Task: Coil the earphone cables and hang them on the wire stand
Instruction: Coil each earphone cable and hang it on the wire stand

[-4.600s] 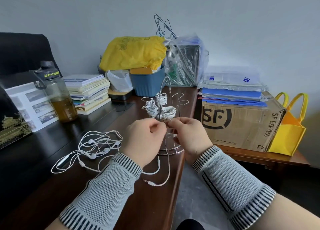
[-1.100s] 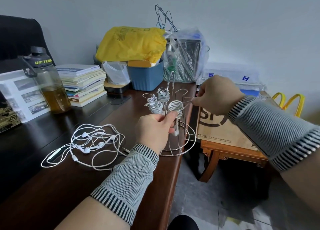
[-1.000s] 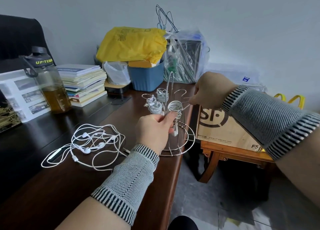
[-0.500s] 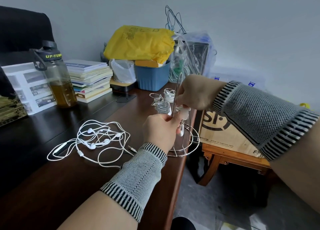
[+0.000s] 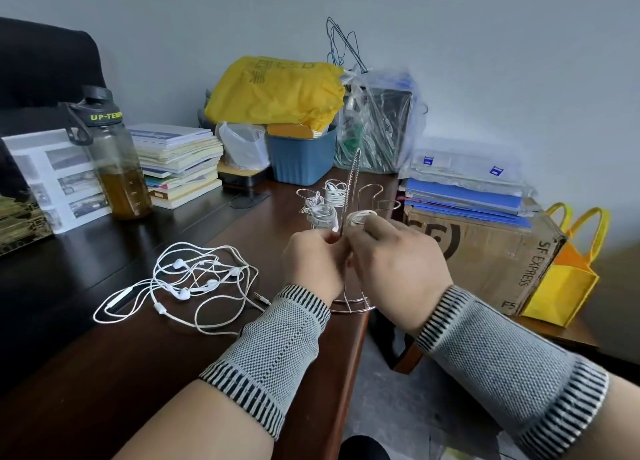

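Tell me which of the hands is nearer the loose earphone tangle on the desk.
Left. The left hand is just right of the loose earphone tangle; the right hand is farther right, beyond it.

The table (image 5: 86,348) is dark polished wood with a soft sheen. The wire stand (image 5: 353,182) is thin shiny metal. The loose earphone cables (image 5: 194,279) look like smooth white plastic, slightly glossy. Both sleeves (image 5: 273,348) are coarse grey knit cloth with striped cuffs. The box (image 5: 491,255) is matt brown cardboard; the bottle (image 5: 114,161) is clear plastic.
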### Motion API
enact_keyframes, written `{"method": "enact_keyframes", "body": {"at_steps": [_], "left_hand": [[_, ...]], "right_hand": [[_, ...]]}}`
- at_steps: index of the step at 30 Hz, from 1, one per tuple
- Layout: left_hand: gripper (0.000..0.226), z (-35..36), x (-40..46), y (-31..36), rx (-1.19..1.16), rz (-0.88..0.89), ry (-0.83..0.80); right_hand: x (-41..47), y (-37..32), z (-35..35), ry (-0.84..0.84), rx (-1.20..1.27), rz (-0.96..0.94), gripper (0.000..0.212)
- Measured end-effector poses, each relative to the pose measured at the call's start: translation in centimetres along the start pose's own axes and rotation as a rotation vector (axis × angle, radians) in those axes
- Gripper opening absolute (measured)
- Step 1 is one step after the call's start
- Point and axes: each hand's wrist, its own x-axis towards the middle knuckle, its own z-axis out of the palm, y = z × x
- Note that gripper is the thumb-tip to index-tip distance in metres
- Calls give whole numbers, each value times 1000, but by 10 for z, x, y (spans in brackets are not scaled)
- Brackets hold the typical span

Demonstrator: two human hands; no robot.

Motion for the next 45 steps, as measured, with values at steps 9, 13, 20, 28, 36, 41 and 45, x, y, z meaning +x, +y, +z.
{"method": "enact_keyframes", "body": {"at_steps": [9,13,20,28,36,41,45], "left_hand": [[22,-12,-3,12,8,-61,-130],[37,-23,-1,16,141,-77,-187],[41,-56,4,49,728,186,3],[38,-44,28,64,791,386,-112],[23,-31,38,54,641,287,-116],[20,-28,42,52,572,284,-188],[27,-36,46,55,576,315,-343]], "right_hand": [[5,44,3,-110,774,680,13],[7,42,8,-150,941,809,18],[3,40,20,-189,1267,979,9],[4,42,22,-152,1307,971,9],[3,40,23,-159,1269,911,11],[4,40,24,-118,1215,884,11],[7,43,26,-13,1172,908,11]]}}
